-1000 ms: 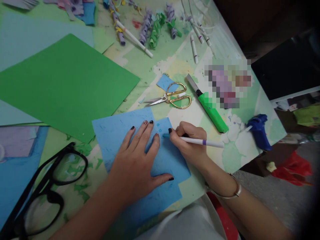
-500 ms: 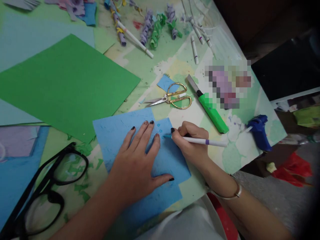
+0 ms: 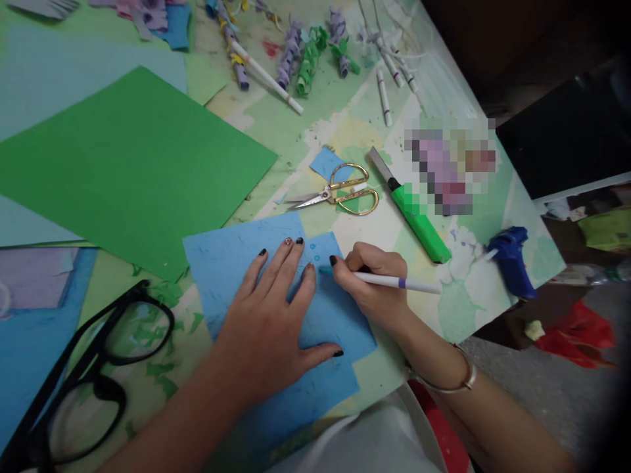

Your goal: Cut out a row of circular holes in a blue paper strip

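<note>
My left hand [image 3: 269, 328] lies flat with spread fingers on blue paper [image 3: 340, 309], pressing it to the table. In my right hand [image 3: 377, 282] is a white marker [image 3: 414, 284] with a purple band, gripped near its blue tip. The tip meets the paper, or hovers just over it, close to my left index finger. A few small blue rings [image 3: 315, 253] are drawn right above that spot. Beyond the paper lie gold-handled scissors [image 3: 329, 194], blades pointing left, over a small blue scrap [image 3: 326, 163].
A green utility knife [image 3: 419, 223] lies with its blade out, near a blue glue gun [image 3: 513, 261] at the table's right edge. Green paper [image 3: 142, 164] covers the left side, above black glasses [image 3: 98, 368]. Curled paper rolls [image 3: 310, 59] and several markers [image 3: 383, 98] lie at the back.
My right hand and the marker have shifted slightly left, bringing the tip nearer my left index finger. My left hand stays in place.
</note>
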`<action>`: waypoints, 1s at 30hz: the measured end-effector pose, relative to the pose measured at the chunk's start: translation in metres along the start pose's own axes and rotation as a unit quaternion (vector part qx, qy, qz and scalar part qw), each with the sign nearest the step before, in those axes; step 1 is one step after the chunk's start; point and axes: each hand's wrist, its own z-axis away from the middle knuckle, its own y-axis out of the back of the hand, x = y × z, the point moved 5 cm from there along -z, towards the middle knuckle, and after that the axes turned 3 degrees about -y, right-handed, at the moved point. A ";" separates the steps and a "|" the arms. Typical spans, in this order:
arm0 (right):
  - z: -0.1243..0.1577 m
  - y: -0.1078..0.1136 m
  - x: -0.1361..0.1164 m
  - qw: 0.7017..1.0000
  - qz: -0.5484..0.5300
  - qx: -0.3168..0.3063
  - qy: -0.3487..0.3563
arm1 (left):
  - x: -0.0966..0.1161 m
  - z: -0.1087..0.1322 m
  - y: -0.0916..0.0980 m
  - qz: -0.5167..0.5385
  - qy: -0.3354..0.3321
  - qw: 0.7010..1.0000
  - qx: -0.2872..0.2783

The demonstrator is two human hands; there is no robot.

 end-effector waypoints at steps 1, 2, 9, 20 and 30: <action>0.000 0.000 -0.001 1.000 0.002 -0.001 0.003 | 0.000 0.000 0.000 0.000 0.001 1.000 -0.001; 0.000 0.000 -0.001 1.000 0.004 -0.002 0.005 | 0.000 0.000 0.000 -0.001 0.002 1.000 -0.002; -0.001 0.003 0.003 0.999 -0.024 0.020 -0.042 | 0.000 0.001 0.001 0.003 0.002 1.000 -0.004; -0.001 0.002 0.001 1.000 0.005 0.018 -0.007 | 0.001 0.000 0.002 -0.001 0.000 1.000 0.002; -0.001 0.003 0.000 1.000 0.003 0.017 -0.009 | 0.001 0.000 0.002 -0.002 0.000 1.000 -0.006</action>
